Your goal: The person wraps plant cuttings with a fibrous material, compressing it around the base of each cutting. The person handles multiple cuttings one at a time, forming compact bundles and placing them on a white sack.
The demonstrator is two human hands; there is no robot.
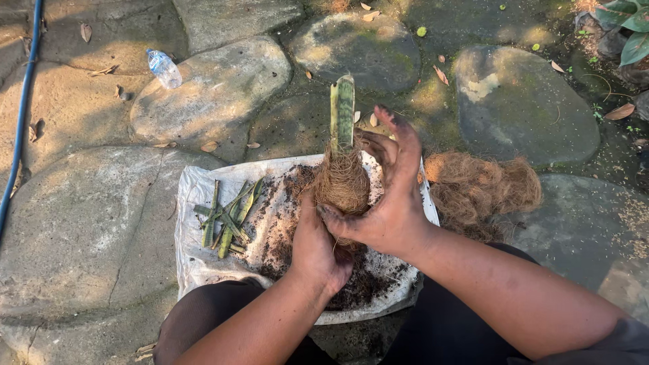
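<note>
An upright green leaf cutting (343,111) stands with its base wrapped in a ball of brown coconut fibre (343,182). My left hand (316,251) grips the ball from below. My right hand (389,196) cups its right side, fingers spread and dirty with soil. Both hands hold it over a white plastic sheet (196,196) spread on the stone ground. Dark soil (365,284) lies scattered on the sheet, and several cut green leaf pieces (228,215) lie on its left part.
A loose heap of coconut fibre (483,189) sits right of the sheet. A plastic water bottle (164,68) lies on the stones at upper left, a blue hose (23,101) runs down the left edge. Dry leaves dot the paving; a plant (629,27) is at top right.
</note>
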